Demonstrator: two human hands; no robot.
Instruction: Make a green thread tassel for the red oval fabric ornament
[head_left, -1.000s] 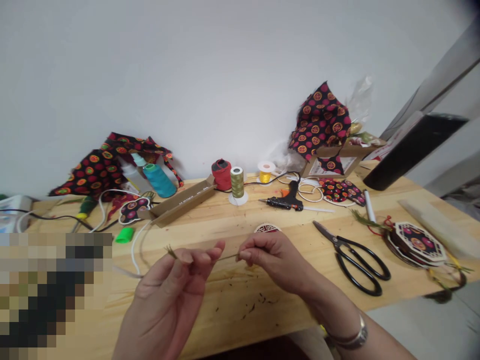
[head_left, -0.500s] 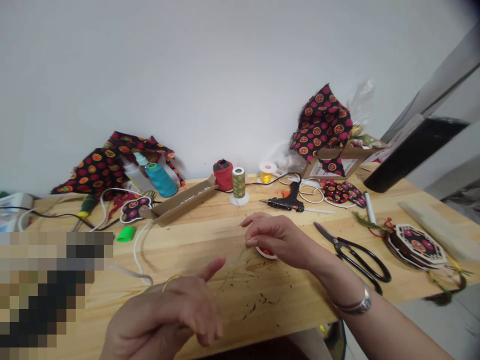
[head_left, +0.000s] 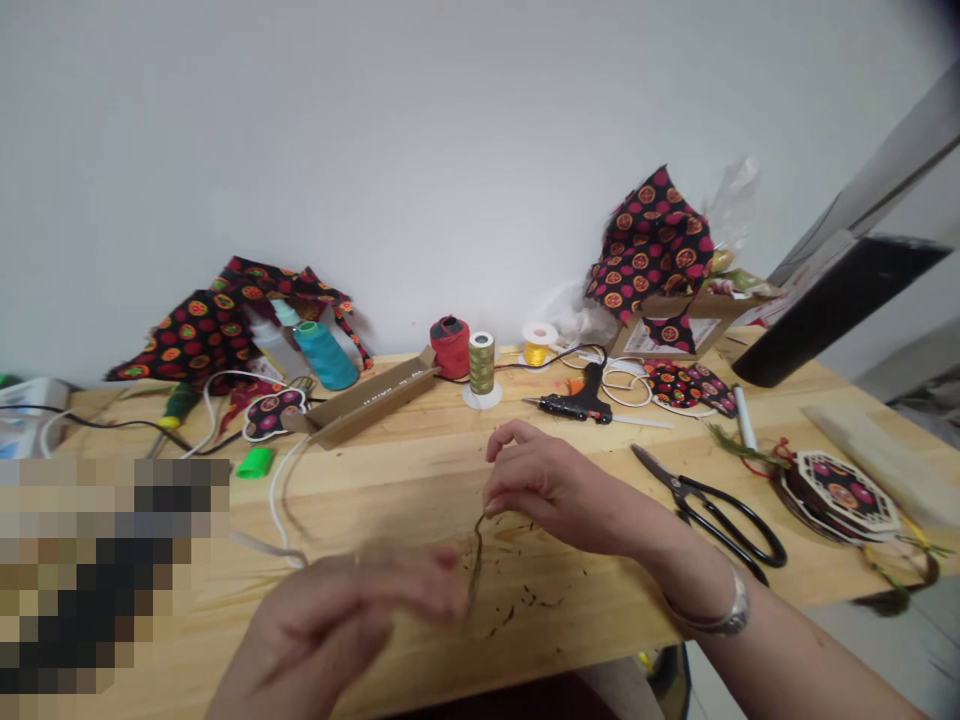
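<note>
My right hand, with a silver bangle on the wrist, is closed in a pinch over the table. A thin olive-green tassel hangs from its fingertips. Close to the tassel's lower end is my left hand, its fingers stretched out toward the right and smeared by motion. Whether it touches the strands I cannot tell. Dark thread scraps lie scattered on the wood below. Black-handled scissors rest right of my right hand.
Behind my hands stand an olive thread spool, a red thread cone and a black glue gun. An octagonal patterned ornament lies at right. A long cardboard tray and a green cap lie at left.
My left hand has moved up and right, toward the tassel. The tassel now shows clearly below my right hand; the red-patterned piece seen under that hand before is out of sight.
</note>
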